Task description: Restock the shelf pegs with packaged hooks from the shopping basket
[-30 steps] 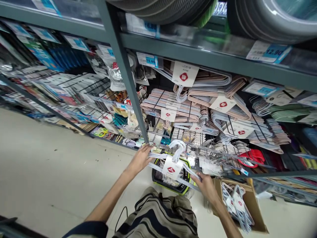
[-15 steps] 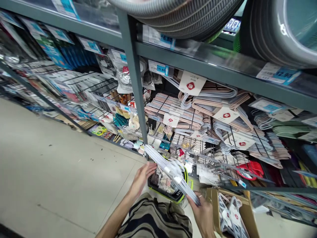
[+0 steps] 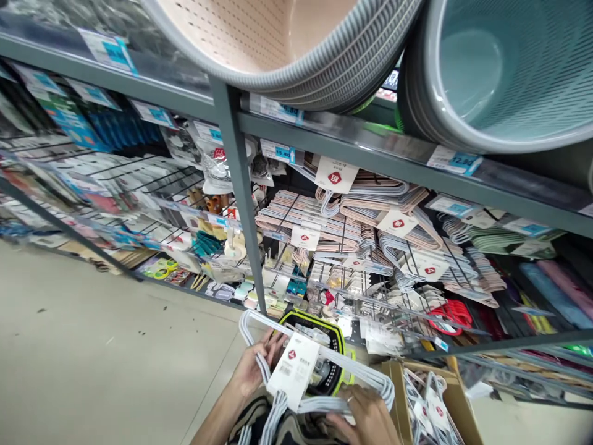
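Note:
I hold a bundle of white clothes hangers (image 3: 319, 358) with a white card label bearing a red mark, low in the middle of the head view. My left hand (image 3: 252, 371) grips the bundle's left end, fingers curled round the wires. My right hand (image 3: 364, 417) is closed on its lower right edge. The hooks hang downward over my striped clothing. Under the bundle a black basket with a lime-green rim (image 3: 324, 334) stands on the floor.
A cardboard box (image 3: 463, 408) with more white hangers stands at the lower right. Wire pegs on the grey shelving (image 3: 231, 179) carry pink and white hanger bundles (image 3: 352, 216). Large plastic basins (image 3: 500, 68) sit on the top shelf. Pale floor (image 3: 92, 358) lies to the left.
The hanger bundle has been turned over in both hands, from hooks up to hooks pointing down, and drawn closer to my body. The camera tilted upward.

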A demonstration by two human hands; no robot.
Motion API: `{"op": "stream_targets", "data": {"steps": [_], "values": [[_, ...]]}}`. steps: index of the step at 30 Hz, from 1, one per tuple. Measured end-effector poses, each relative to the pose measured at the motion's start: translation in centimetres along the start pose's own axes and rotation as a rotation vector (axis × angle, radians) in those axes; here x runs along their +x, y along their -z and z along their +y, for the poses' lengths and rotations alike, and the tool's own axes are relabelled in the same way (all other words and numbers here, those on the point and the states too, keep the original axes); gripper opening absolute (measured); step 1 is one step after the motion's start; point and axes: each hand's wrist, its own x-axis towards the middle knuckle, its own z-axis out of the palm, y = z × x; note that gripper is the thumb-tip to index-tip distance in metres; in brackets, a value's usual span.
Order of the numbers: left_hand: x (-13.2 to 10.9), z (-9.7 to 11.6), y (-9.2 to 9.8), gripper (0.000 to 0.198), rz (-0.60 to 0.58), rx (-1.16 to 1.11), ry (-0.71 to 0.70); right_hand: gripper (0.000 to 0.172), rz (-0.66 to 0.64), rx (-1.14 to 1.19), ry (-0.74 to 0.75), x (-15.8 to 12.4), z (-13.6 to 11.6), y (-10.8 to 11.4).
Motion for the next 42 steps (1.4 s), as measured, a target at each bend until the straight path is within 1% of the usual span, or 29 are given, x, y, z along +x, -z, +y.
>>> {"op": "stream_targets", "data": {"steps": [1,2,3,4,5,6,7,8,9,10,12,13,15,17,19,21,23,25,27,28,30,33,35,37,39,42], "values": [[-0.2,0.2,-0.5,0.11,-0.03,0.0,-0.028,0.02,0.008,0.021,-0.028,-0.3,0.4,0.3],[-0.4,0.5,-1.0,0.111,-0.058,-0.004,-0.045,0.018,0.057,0.039,-0.06,-0.6,0.8,0.5],[-0.7,0.9,-1.6,0.111,-0.082,-0.01,-0.052,0.018,0.158,0.051,-0.1,-1.0,1.2,0.7],[-1.0,1.2,-2.2,0.11,-0.101,-0.018,-0.059,0.021,0.301,0.056,-0.163,-1.2,1.6,0.9],[-1.3,1.6,-2.8,0.109,-0.114,-0.027,-0.069,0.029,0.466,0.061,-0.254,-1.3,2.0,1.1],[-1.6,1.8,-3.3,0.109,-0.121,-0.035,-0.081,0.04,0.623,0.085,-0.371,-1.3,2.2,1.4],[-1.8,2.0,-3.8,0.11,-0.125,-0.038,-0.092,0.051,0.735,0.155,-0.495,-1.1,2.3,1.6],[-2.0,2.1,-4.2,0.11,-0.127,-0.034,-0.102,0.059,0.795,0.279,-0.617,-0.8,2.2,1.8],[-2.1,2.1,-4.6,0.11,-0.129,-0.024,-0.111,0.065,0.806,0.45,-0.729,-0.4,1.9,1.9],[-2.2,2.1,-4.9,0.11,-0.128,-0.011,-0.121,0.068,0.789,0.644,-0.825,0.0,1.7,1.9],[-2.2,2.0,-5.3,0.109,-0.122,0.032,-0.15,0.07,0.768,0.968,-0.943,0.7,1.1,1.8],[-2.2,1.9,-5.4,0.107,-0.122,0.059,-0.168,0.07,0.778,1.061,-0.978,0.9,0.9,1.6],[-2.3,1.8,-5.4,0.101,-0.122,0.11,-0.208,0.068,0.797,1.134,-1.013,0.8,1.0,1.0],[-2.7,1.8,-5.2,0.093,-0.115,0.138,-0.25,0.062,0.773,1.129,-1.028,0.2,1.4,0.2],[-3.2,1.7,-4.9,0.086,-0.073,0.13,-0.286,0.056,0.72,1.09,-1.025,-0.4,2.0,-0.7],[-3.9,1.6,-4.9,0.079,-0.039,0.097,-0.306,0.053,0.687,1.052,-1.004,-0.8,2.5,-1.5],[-4.4,1.4,-5.0,0.066,0.001,0.06,-0.346,0.051,0.68,1.059,-0.98,-0.8,2.6,-2.0],[-4.6,1.3,-5.2,0.053,0.068,0.04,-0.458,0.048,0.692,1.082,-0.961,-0.5,2.4,-2.1],[-4.6,1.3,-5.1,0.043,0.17,0.052,-0.583,0.047,0.707,1.081,-0.943,0.0,2.0,-1.9],[-4.5,1.3,-5.0,0.038,0.209,0.07,-0.626,0.048,0.71,1.067,-0.94,0.2,1.8,-1.8],[-4.4,1.4,-4.4,0.032,0.241,0.118,-0.661,0.051,0.699,1.01,-0.943,0.6,1.3,-1.3],[-4.4,1.6,-3.7,0.031,0.239,0.164,-0.698,0.056,0.67,0.907,-0.927,0.8,0.6,-0.9],[-4.5,1.7,-3.6,0.034,0.238,0.168,-0.715,0.057,0.649,0.876,-0.889,0.7,0.0,-1.0],[-4.7,1.9,-3.9,0.037,0.238,0.166,-0.721,0.055,0.622,0.864,-0.866,0.6,-0.4,-1.1],[-4.7,2.2,-4.5,0.04,0.233,0.172,-0.726,0.053,0.597,0.866,-0.883,0.4,-0.6,-1.1],[-4.6,2.8,-5.1,0.043,0.176,0.244,-0.697,0.053,0.604,0.873,-0.928,0.4,0.1,-0.4]]}}
